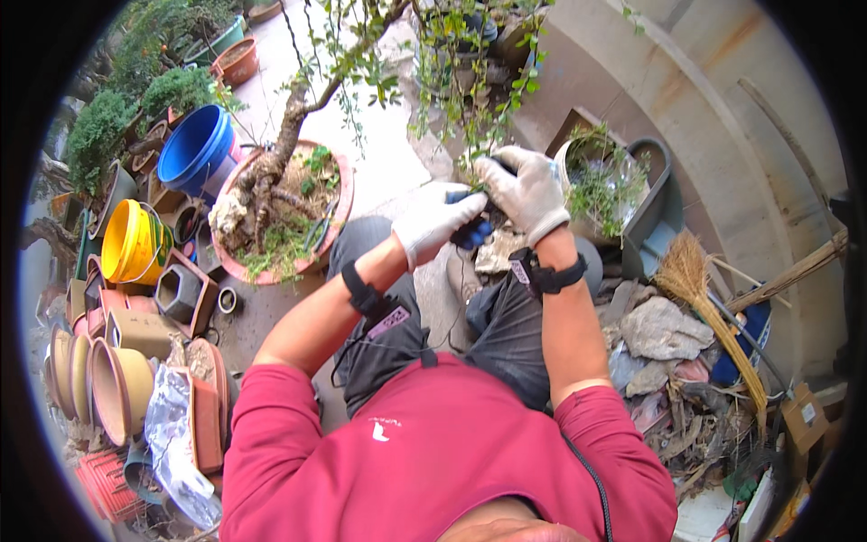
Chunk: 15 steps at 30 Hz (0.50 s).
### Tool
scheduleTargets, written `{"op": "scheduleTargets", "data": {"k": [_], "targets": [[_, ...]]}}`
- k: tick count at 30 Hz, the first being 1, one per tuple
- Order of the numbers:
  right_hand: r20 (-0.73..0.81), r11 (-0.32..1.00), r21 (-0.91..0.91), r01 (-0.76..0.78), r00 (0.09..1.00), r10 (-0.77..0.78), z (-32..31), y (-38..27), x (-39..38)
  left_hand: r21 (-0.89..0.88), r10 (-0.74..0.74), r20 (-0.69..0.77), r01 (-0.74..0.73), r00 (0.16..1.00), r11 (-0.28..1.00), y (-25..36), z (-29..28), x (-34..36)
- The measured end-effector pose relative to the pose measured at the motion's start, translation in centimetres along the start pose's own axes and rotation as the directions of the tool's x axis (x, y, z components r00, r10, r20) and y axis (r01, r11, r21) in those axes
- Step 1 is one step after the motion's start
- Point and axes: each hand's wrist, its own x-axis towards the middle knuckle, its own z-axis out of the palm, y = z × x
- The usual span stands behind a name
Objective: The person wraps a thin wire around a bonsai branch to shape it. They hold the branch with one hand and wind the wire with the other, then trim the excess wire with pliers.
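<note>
Both my hands wear whitish gloves and meet in front of my knees, below the hanging leafy branches (470, 81) of a bonsai tree. My left hand (438, 222) has its thumb stretched toward the right hand and its blue-coated fingers curled in; what it grips is hidden. My right hand (526, 193) bends its fingers and thumb together at the lower tip of a leafy twig (473, 161). The tree's trunk (287, 135) leans out of a round reddish pot (347, 194) to the left of my hands.
A blue bucket (194, 149), a yellow bucket (126, 242) and stacked pots (122, 388) crowd the left. At right stand a container of cut greenery (601, 181), a grey dustpan (657, 203) and a straw broom (686, 266). Rocks (666, 329) and debris lie below them.
</note>
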Motion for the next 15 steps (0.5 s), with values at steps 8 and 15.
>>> {"op": "scheduleTargets", "data": {"k": [8, 15], "targets": [[-0.02, 0.997, 0.076, -0.025, 0.999, 0.027, 2.1, -1.1, 0.0, -0.102, 0.251, -0.072, -0.257, 0.965, 0.961, -2.7, -2.6, -2.7], [0.036, 0.947, 0.312, -0.074, 0.997, 0.066, 3.0, -1.2, 1.4, 0.147, 0.31, -0.332, -0.276, 0.891, 0.95, -2.4, -3.1, -3.5]]}}
